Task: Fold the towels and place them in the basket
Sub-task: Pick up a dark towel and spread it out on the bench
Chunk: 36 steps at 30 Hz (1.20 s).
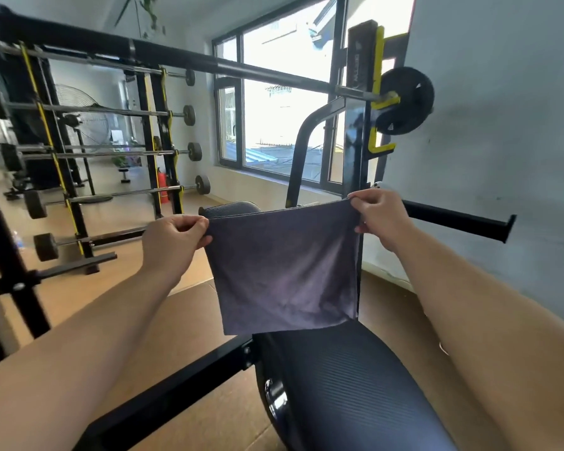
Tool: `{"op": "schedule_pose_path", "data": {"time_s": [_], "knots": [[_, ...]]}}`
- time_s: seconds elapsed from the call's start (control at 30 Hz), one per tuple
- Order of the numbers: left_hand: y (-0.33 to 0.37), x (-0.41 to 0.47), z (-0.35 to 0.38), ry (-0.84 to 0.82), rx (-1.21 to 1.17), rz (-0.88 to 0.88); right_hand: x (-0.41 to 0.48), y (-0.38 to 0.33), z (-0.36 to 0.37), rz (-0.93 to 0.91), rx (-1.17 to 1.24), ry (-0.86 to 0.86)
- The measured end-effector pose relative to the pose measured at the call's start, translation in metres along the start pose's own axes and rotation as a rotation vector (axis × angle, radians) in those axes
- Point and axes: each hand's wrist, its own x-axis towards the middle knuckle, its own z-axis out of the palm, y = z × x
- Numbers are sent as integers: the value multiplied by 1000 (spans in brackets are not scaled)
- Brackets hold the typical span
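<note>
**Now: towel up by both top corners, next fold due**

Grip: L hand [173, 237] pinches the top-left corner of the towel [284, 275], thumb over curled fingers. R hand [376, 216] pinches the top-right corner the same way. Both are clenched on cloth and hold nothing else. Arms out front. R corner sits a bit higher than L, so the top edge slopes.

Towel: dark grey-purple, hangs free between the hands, over the bench [355, 385]. Bottom edge is close to the pad; can't tell if it touches. Top & right edges show two layers, so prob. folded once already.

Step in hand (my read): halve it again.
- Level the hands first, so the top edge runs straight.
- Hold the top edge taut so the layers don't slide apart.
- Check the bottom corners line up before closing.
- Bring L corner across to R corner, edges matched, then smooth down.
- Alt.: lower it onto the pad & fold flat. Pad is narrow and ribbed, so centre the cloth or it may overhang and drag.

Around: barbell [228, 68] across the uprights behind, weight plate [404, 100] at its right end. Window [284, 102] beyond, rack of bars [111, 151] at left.

Basket: not in view, so it must be found before placing.
</note>
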Motion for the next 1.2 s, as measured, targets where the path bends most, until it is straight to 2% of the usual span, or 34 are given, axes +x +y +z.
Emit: {"op": "schedule_pose_path", "data": {"time_s": [0.17, 0.57, 0.73, 0.93, 1.03, 1.2], "knots": [[9, -29, -17, 34, -20, -23, -46, 0, -11, 17, 40, -97], [-4, -112, -47, 0, 107, -68, -157, 53, -22, 104, 51, -93], [-29, -144, -61, -98, 269, -40, -194, 84, -36, 194, 27, -67], [-57, -181, -68, -173, 229, -209, -227, 111, -46, 381, -41, -151], [-78, -199, -72, -205, 165, -247, -241, 128, -47, 308, -93, -138], [-124, -218, -83, -251, 271, -235, -266, 168, -36, 316, -214, -188]]}}
